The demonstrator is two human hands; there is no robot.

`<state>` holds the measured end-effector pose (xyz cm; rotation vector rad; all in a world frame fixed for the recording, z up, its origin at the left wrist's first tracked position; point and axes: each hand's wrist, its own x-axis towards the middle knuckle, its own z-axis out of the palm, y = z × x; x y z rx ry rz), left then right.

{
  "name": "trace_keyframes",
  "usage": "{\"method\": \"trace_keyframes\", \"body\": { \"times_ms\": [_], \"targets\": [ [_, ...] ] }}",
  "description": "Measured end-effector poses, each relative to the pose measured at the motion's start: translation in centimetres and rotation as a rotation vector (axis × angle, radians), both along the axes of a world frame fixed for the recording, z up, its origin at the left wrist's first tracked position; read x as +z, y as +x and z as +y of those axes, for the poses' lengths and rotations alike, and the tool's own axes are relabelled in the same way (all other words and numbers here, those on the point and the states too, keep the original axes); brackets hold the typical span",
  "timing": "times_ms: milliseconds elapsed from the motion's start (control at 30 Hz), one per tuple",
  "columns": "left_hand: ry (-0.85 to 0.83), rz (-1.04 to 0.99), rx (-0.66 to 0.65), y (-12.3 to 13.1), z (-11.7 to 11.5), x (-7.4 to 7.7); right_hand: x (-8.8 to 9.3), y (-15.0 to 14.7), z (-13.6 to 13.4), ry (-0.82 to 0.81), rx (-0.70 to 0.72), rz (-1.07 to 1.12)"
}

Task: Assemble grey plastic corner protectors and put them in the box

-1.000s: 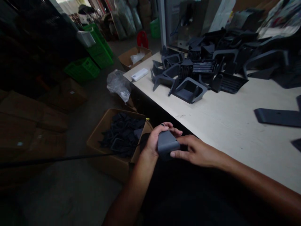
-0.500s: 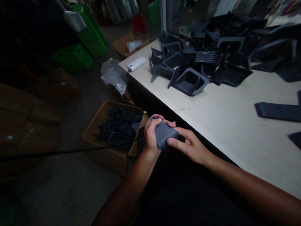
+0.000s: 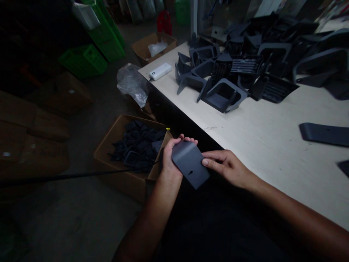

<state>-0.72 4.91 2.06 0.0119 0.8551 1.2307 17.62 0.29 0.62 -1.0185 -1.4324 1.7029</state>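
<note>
A dark grey moulded plastic part (image 3: 191, 162) with a small keyhole-shaped slot in its flat face is held between my two hands, over the gap beside the table. My left hand (image 3: 172, 158) cups it from the left, the fingers curled behind its upper edge. At its right edge, my right hand (image 3: 222, 163) pinches the part between thumb and fingers. The part's underside is hidden. Several similar dark parts (image 3: 136, 143) fill the cardboard box (image 3: 107, 140) left of my hands.
On the white table (image 3: 259, 145) lies a heap of dark plastic parts (image 3: 226, 94), with a white power bank (image 3: 160, 71) near its corner. A long dark part (image 3: 324, 134) rests at the right. Green crates (image 3: 84, 60) and cardboard boxes (image 3: 32, 142) stand on the floor.
The part has turned in my hands, so its flat face with the slot now shows. My right hand has shifted slightly right, to the part's right edge.
</note>
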Motion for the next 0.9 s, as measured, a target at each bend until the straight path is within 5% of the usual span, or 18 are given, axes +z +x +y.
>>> {"method": "trace_keyframes", "body": {
  "times_ms": [567,900],
  "targets": [
    [-0.133,0.058,0.091,0.3,2.4,-1.1,-0.3,-0.5,3.4,-0.511,-0.048,0.281],
    [-0.042,0.186,0.115,-0.3,4.0,-0.3,0.3,-1.1,5.5,-0.578,-0.057,0.313]
  ]
}}
